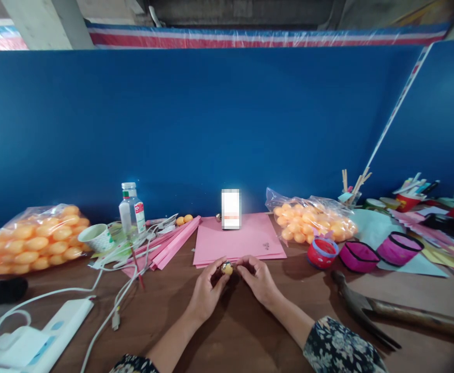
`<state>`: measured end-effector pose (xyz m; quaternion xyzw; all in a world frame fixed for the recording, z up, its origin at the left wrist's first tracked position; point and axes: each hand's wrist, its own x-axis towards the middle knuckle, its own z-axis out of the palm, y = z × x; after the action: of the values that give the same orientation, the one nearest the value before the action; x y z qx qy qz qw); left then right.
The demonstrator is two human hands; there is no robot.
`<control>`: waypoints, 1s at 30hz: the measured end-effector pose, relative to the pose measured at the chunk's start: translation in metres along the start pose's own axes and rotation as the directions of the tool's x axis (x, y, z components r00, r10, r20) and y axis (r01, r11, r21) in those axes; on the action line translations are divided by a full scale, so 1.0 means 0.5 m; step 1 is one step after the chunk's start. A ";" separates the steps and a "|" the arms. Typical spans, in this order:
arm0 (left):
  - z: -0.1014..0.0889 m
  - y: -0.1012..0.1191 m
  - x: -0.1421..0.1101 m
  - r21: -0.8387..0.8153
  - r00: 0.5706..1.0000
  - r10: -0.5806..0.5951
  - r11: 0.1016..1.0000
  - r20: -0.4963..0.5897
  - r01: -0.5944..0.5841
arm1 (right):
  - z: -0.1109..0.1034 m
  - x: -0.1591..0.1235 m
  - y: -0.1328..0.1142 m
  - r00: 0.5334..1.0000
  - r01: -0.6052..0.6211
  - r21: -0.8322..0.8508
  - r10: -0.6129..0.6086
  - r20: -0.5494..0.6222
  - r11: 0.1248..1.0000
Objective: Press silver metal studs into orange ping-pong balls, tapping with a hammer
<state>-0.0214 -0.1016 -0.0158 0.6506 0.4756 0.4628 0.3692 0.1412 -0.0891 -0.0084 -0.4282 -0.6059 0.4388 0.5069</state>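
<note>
Pinched between the thumb and fingers of my left hand [207,290] is a small shiny round metallic piece [227,268] with a yellowish face. My right hand [261,282] is just to the right of it, its thumb and fingertips pressed together; whatever they hold is too small or hidden to make out. Both hands are over the brown tabletop [234,331], just in front of a stack of pink paper [238,241]. Several small dark bits [266,246] lie on the paper's right side.
Bags of orange balls stand left [36,241] and right [308,220]. A hammer [366,303] lies at right near magenta fabric cups [361,256]. White cables [110,311] and a power strip [40,339] occupy the left, with clear bottles [131,207] behind. A blue partition [211,124] closes the back.
</note>
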 end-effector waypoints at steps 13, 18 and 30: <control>0.000 -0.008 0.003 0.006 1.000 0.018 1.000 -0.016 -0.018 | 0.004 -0.002 0.005 0.999 0.029 -0.004 -0.029 -0.024 1.000; 0.002 -0.005 0.004 -0.068 1.000 -0.016 0.998 -0.008 0.015 | 0.005 -0.002 0.004 1.000 -0.015 0.057 0.016 -0.016 0.998; 0.003 -0.011 0.001 -0.083 1.000 0.013 0.996 -0.008 -0.014 | 0.015 0.002 -0.014 0.999 -0.050 0.055 0.050 0.014 0.997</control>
<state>-0.0213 -0.0997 -0.0213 0.6361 0.4530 0.4872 0.3909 0.1330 -0.0908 -0.0022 -0.4261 -0.5857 0.4709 0.5037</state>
